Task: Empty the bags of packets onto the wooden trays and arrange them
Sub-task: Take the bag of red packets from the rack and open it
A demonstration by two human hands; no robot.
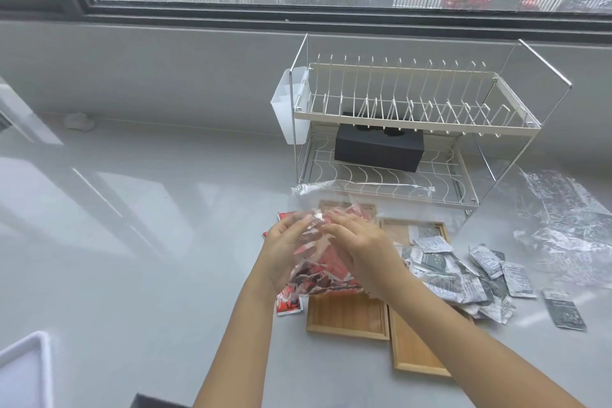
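A clear plastic bag of red packets hangs above the left wooden tray. My left hand grips its left side and my right hand grips its right side. The bag's open mouth points away from me. A few loose red packets lie beside the tray's left edge. The right wooden tray is partly covered by a pile of grey and white packets, several of which spill onto the counter to the right.
A two-tier wire dish rack with a black box on its lower shelf stands behind the trays. An empty crumpled clear bag lies at the right. A white tray corner sits at the bottom left.
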